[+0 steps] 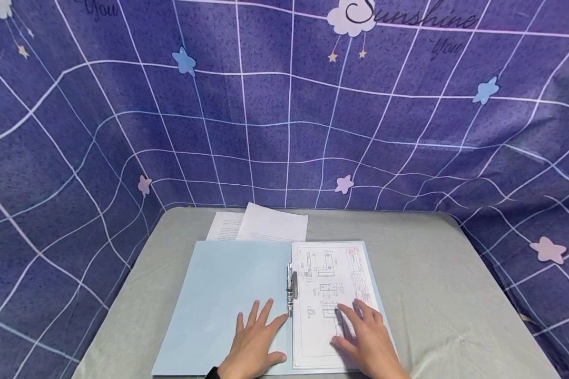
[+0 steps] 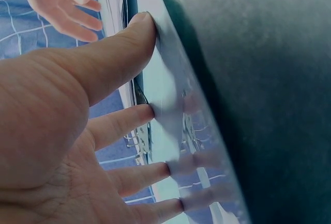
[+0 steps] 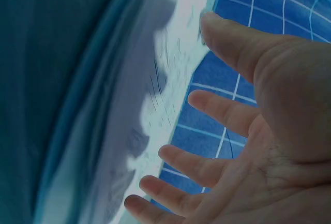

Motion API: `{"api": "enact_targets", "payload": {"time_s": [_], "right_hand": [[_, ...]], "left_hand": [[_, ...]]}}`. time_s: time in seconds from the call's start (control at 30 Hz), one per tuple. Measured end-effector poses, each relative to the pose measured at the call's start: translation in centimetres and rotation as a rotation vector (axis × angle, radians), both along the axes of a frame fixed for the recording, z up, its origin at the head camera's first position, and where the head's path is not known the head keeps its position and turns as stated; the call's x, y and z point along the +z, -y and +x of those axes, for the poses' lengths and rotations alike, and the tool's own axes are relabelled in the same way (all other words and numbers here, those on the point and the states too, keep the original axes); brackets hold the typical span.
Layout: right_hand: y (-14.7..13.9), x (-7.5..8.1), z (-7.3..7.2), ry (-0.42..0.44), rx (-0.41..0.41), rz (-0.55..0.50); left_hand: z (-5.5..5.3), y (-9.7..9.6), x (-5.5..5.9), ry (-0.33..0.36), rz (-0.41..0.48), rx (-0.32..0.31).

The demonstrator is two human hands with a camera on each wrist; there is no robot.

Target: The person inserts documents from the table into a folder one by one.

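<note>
A light blue folder (image 1: 218,295) lies spread out on the table, with white sheets of technical drawings (image 1: 313,337) on its right side. A metal lever clip (image 1: 292,289) along the spine holds the sheets' left edge. My left hand (image 1: 253,342) has its fingers spread, fingertips touching the inside of the left cover beside the spine. Over the lower right of the top drawing is my right hand (image 1: 372,342), fingers loosely extended and casting a shadow on the paper. Nothing lies between the right fingers (image 3: 222,113) in the right wrist view.
Two loose printed sheets (image 1: 272,223) stick out past the folder's far edge, overlapping each other. Grey cloth (image 1: 436,295) covers the table. A purple-blue curtain (image 1: 265,105) with grid lines and stars hangs around the back and sides.
</note>
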State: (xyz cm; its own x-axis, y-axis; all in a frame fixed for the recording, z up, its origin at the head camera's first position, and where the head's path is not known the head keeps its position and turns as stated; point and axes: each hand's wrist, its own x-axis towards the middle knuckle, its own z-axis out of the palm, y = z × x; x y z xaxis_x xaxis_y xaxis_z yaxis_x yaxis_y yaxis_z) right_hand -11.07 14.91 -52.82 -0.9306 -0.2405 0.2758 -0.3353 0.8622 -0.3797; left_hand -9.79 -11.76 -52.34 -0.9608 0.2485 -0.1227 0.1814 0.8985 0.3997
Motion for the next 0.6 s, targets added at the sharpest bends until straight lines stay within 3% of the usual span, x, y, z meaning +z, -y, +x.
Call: {"api": "enact_targets", "payload": {"time_s": [0.2, 0.43, 0.6], "right_hand": [[0.8, -0.5, 0.4, 0.151, -0.036, 0.044], [1.1, -1.3, 0.6, 0.102, -0.061, 0.087], [1.3, -1.4, 0.8, 0.116, -0.071, 0.115]], "left_hand": [[-0.1, 0.0, 0.0, 0.003, 0.0, -0.004], [-0.1, -0.1, -0.1, -0.001, -0.006, -0.004], [-0.1, -0.2, -0.1, -0.012, -0.01, -0.005]]}}
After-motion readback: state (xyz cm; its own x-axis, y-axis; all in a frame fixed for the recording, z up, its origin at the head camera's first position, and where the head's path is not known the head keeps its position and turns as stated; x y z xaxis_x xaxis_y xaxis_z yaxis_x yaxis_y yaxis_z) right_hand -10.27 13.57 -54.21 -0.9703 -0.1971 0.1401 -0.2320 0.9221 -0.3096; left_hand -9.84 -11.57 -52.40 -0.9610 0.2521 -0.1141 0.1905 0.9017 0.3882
